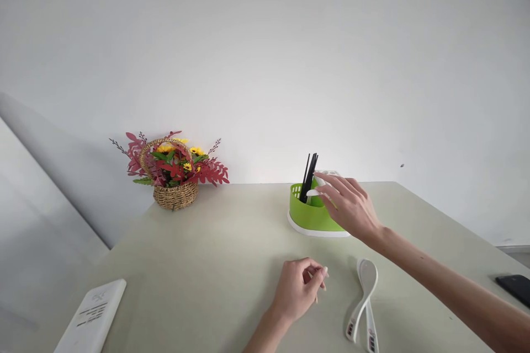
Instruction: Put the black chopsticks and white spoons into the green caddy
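Observation:
My right hand (350,201) reaches over the green utensil holder (308,215), which has a white base. Its fingers and thumb close around a white spoon (313,192), of which only a rounded end shows; the rest is hidden by the fingers and holder. Several black chopsticks (308,179) lean upright in the holder, just left of the fingertips. My left hand (298,289) hovers over or rests on the table, loosely curled with thumb against fingers and nothing visible in it. To its right, two white spoons (367,281) lie crossed, with printed marks on their handles.
A wicker basket (176,196) of red and yellow artificial flowers stands at the back left of the table (223,231). A white box-like slab with dark print (93,314) lies front left. A black phone (515,288) is at the right edge. A wall rises behind.

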Available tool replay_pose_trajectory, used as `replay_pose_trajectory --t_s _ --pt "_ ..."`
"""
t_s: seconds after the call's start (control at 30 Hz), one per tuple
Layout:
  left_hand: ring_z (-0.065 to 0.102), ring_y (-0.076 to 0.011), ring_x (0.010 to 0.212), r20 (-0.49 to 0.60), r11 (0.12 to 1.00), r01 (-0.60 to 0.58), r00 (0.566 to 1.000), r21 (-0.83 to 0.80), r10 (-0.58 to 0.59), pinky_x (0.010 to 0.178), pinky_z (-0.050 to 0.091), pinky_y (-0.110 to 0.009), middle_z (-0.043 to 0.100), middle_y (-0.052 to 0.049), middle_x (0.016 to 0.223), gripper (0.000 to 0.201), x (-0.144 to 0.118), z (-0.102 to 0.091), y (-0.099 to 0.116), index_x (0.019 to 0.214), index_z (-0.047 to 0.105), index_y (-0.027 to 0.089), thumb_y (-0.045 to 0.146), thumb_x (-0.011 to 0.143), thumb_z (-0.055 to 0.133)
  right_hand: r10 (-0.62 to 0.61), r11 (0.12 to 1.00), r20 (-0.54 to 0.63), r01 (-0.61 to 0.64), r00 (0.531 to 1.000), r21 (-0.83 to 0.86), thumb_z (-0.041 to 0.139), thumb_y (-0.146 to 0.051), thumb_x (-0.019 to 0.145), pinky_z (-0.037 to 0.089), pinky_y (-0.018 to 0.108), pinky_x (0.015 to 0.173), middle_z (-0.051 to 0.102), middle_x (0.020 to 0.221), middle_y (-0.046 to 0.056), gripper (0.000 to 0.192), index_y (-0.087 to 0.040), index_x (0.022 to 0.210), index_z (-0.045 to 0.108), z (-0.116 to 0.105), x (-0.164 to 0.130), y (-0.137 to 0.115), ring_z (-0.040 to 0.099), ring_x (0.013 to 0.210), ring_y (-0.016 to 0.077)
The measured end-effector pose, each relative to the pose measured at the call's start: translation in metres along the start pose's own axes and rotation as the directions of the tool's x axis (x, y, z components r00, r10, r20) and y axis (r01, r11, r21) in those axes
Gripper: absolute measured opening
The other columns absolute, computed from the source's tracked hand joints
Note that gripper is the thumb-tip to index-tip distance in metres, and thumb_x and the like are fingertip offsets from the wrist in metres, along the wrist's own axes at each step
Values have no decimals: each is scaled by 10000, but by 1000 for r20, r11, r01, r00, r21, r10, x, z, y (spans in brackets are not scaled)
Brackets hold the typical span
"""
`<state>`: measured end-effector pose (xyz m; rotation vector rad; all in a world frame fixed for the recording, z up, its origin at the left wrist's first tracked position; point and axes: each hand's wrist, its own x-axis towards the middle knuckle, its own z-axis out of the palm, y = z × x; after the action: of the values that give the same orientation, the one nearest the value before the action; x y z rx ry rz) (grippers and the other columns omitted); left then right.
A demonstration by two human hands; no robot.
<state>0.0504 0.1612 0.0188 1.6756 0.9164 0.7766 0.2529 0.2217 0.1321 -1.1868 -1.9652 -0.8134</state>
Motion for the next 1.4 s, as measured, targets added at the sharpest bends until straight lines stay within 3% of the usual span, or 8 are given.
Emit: replay_pose_trajectory --t_s 0.3,0.6,0.9,1.03,1.23,1.4 --pt "553 -88 473 5 1000 2 1000 28 -2 506 416 -208 737 -24 745 392 2 -1 2 869 724 169 516 955 563 -50 998 16 51 999 -35 593 -113 958 448 512 1048 575 1516 107 135 -222 982 669 11 -20 1 580 1324 305" --pt "549 -93 472 9 999 15 1000 50 -16 492 411 -211 739 -31 751 413 2 -1 3 873 725 174 542 950 555 -75 997 25 75 997 -9 593 -115 950 431 533 1110 575 1513 114 134 -222 968 671 14 -27 4 554 1355 294" --pt "536 -89 466 4 999 24 1000 23 -24 482 411 -209 727 -28 739 409 3 -1 3 867 719 172 546 941 570 -32 999 48 33 998 -13 602 -158 963 424 559 1134 574 1499 152 139 -198 1084 656 9 -27 1 525 1381 331" --pt "539 -90 462 14 999 9 1000 34 -10 480 409 -210 727 -29 743 421 2 -1 6 875 721 174 554 950 557 -39 999 75 39 996 -3 591 -151 960 426 561 1145 572 1502 140 267 -210 1217 627 -3 -37 -6 505 1405 324" --pt "547 -93 470 25 997 2 1000 74 -4 497 412 -213 732 -20 741 413 2 -1 8 873 722 180 548 956 553 -103 991 159 87 982 106 568 -124 961 460 496 1131 578 1498 106 448 -264 1386 537 -43 -78 -6 508 1411 283" --pt "536 -88 476 8 997 -8 1000 77 7 495 395 -213 724 -16 743 394 1 0 7 850 716 177 520 964 560 65 987 269 -102 961 126 507 -254 1012 551 436 995 630 1418 69 297 -305 1298 568 -69 -125 21 658 1219 260"
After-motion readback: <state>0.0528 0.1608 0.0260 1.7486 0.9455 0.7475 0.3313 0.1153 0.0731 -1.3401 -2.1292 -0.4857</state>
